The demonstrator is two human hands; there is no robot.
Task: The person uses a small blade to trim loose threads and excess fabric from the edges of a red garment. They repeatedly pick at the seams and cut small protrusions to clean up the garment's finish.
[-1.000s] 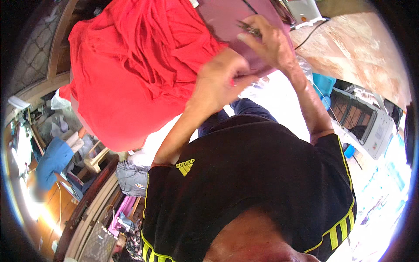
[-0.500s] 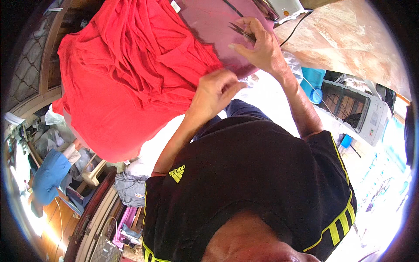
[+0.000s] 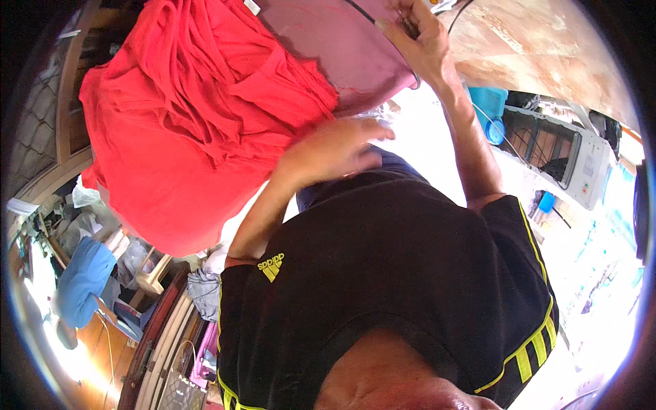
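the left hand [image 3: 335, 152] hovers open and flat just off the edge of the red garment [image 3: 198, 116], holding nothing. the right hand [image 3: 417, 37] presses fingers onto the maroon padded board [image 3: 342, 48], seemingly steadying it while the garment drapes over its end.

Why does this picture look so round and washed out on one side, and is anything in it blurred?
In the head view the fisheye lens bends straight edges toward a dark round rim. Strong daylight burns out the lower right to near white, and there is glare at the lower left. The red cloth is sharp, the left hand beside it is slightly smeared by motion, and the right hand sits near the top edge.
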